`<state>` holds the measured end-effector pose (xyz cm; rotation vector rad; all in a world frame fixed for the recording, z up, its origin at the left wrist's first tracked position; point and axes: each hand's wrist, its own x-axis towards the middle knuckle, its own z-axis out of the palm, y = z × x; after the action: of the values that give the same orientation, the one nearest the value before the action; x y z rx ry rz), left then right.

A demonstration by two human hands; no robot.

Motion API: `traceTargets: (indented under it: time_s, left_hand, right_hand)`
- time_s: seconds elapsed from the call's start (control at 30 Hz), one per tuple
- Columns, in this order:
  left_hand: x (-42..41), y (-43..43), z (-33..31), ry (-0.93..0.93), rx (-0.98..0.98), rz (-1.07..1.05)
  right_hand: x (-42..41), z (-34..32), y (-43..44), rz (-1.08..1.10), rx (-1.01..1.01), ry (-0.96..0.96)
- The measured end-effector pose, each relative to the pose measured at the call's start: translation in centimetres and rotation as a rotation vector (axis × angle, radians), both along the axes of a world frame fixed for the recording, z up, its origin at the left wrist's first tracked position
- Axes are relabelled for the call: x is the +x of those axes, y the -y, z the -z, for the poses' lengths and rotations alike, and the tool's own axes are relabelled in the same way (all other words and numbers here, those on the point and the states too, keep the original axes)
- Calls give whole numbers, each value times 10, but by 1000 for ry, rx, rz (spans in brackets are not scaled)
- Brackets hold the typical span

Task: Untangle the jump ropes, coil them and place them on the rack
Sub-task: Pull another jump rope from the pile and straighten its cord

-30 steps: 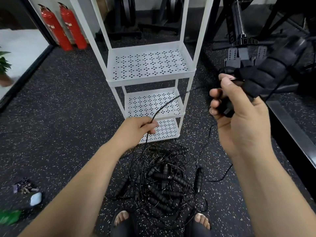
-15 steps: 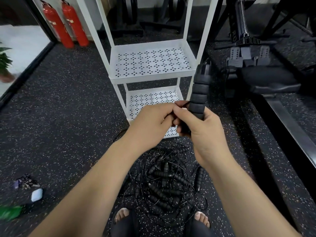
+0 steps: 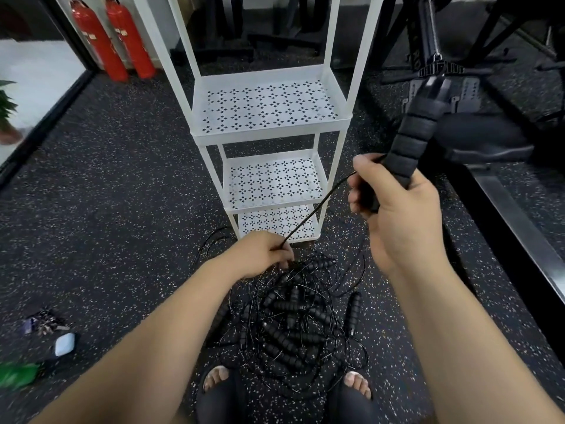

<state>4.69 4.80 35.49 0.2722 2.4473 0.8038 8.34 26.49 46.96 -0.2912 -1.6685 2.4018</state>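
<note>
Right hand (image 3: 400, 209) is grasping one handle (image 3: 411, 139), left hand (image 3: 260, 255) is pinching its cord (image 3: 318, 206); the rope pile (image 3: 293, 325) is lying tangled, the rack (image 3: 269, 133) holding nothing

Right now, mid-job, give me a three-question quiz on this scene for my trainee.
1. True or false: the right hand grips a foam handle.
2. Where does the tangled pile of ropes lie? A) on a shelf B) on the floor in front of the rack C) on the bench
3. Fill in: the left hand pinches the ___ that runs from that foam handle.
Key: 1 true; 2 B; 3 cord.
</note>
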Motion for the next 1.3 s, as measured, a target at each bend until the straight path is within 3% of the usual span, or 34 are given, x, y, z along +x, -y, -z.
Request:
traceTargets:
  time_s: [0.43,0.63,0.77,0.9,1.07,1.3]
  left_hand:
    - [-1,-17,-66,-257,236,-122]
    - [4,-10,-88,-274,400,-226]
    - [6,-7,-106,-286,508,-299]
    - [12,-14,-122,-302,579,-313]
    - [17,-33,-140,-233,768,-416]
    - [17,-42,-148,-135,994,-555]
  right_hand:
    - [14,0,17,-66,-167,70]
    - [15,2,16,180,-63,15]
    - [14,10,6,249,-50,76]
    - [17,20,13,92,-62,184]
    - [29,25,39,-153,87,166]
    - [36,29,54,-193,202,126]
